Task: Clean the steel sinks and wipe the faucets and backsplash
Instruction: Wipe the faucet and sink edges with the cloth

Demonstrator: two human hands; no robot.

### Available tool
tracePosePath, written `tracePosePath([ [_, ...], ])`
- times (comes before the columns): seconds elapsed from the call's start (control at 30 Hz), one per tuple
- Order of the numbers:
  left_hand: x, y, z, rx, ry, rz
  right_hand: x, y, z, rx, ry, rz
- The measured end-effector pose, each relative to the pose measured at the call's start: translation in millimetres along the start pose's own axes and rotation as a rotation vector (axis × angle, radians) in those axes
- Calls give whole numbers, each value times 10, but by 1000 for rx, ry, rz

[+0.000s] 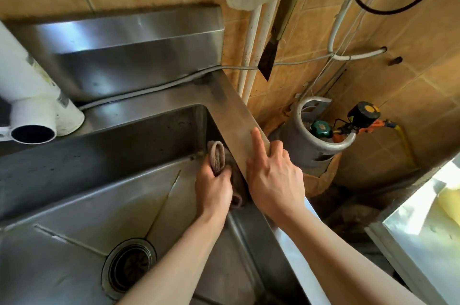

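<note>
We see a big steel sink (74, 205) with a round drain (129, 267) near the bottom. Our left hand (214, 187) is down inside the sink, closed tight around a folded brown cloth (217, 157). The cloth is pressed against the right wall of the sink, close to the back corner. Our right hand (273, 175) lies flat and open on the sink's right rim (231, 105), with one finger pointing along it. The two hands are just beside each other, with the rim's edge between them. Behind the sink stands the shiny steel backsplash (124, 43). A white pipe (32, 105) rests at the left. A grey gas tank (316, 135) sits on the floor to the right.
</note>
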State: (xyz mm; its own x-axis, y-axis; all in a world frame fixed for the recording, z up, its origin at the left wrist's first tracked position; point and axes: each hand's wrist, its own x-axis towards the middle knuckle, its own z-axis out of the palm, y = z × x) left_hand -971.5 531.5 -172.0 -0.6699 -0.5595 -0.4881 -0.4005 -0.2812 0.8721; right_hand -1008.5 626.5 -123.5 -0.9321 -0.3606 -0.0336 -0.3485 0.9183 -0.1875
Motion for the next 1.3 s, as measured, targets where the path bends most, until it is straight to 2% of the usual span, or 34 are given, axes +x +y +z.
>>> tracePosePath([
  [0.2, 354, -439, 86, 248, 53, -37, 4, 15, 43, -5, 34, -18],
  [0.43, 717, -840, 108, 408, 67, -151, 12, 35, 94, -3, 74, -35],
  [0.67, 700, -761, 87, 285, 20, -178, 26, 59, 90, -28, 56, -28],
  [0.87, 485, -81, -9, 48, -54, -60, 54, 30, 7, 12, -40, 10],
  [0.97, 410, 279, -76, -12, -53, -4, 150, -72, -72, -9, -13, -4],
  [1.1, 496, 371, -25, 44, -6, 80, 518, -219, -66, 23, 19, -75],
  [1.2, 673, 143, 31, 124, 13, 46, 715, -267, 36, 25, -3, -103],
  [1.3, 891, -182, 39, 267, 21, 13, 726, -255, 117, -13, 44, -135],
])
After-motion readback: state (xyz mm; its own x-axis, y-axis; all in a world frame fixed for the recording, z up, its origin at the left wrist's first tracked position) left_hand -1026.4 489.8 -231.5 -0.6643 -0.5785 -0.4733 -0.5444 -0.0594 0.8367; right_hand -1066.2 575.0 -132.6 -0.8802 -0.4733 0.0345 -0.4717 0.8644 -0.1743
